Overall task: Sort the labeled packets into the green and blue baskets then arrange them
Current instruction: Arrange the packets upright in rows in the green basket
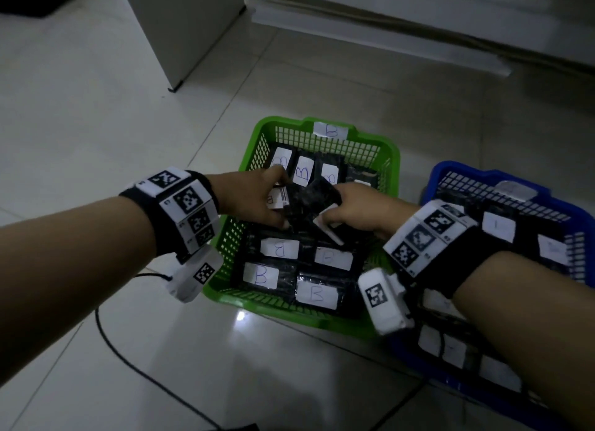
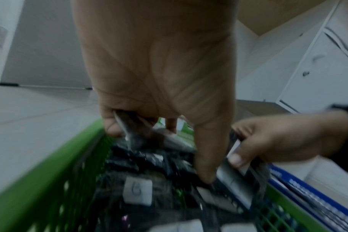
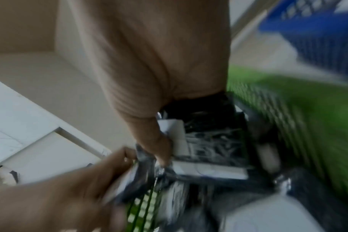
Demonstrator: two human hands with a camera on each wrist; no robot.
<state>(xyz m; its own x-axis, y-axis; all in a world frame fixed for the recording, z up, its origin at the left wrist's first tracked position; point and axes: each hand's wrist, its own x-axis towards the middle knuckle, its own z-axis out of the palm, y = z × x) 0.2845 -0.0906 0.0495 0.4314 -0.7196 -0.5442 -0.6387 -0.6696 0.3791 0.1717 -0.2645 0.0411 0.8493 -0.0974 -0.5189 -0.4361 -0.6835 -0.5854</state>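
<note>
The green basket (image 1: 267,124), tagged "B" on its far rim, holds several black packets (image 1: 279,248) with white "B" labels, laid in rows. Over its middle, my left hand (image 1: 280,202) grips a black packet (image 1: 291,202) between thumb and fingers; the left wrist view shows this grip (image 2: 129,125). My right hand (image 1: 335,211) pinches another black packet by its white label (image 1: 328,229), which the left wrist view shows too (image 2: 236,150). The two held packets overlap between the hands. The blue basket (image 1: 457,168) stands to the right with several labeled packets, partly hidden by my right forearm.
Both baskets sit side by side on a pale tiled floor. A white cabinet (image 1: 180,28) stands at the back left and a white furniture base (image 1: 386,34) runs along the back. A black cable (image 1: 106,330) trails over the floor at the front left.
</note>
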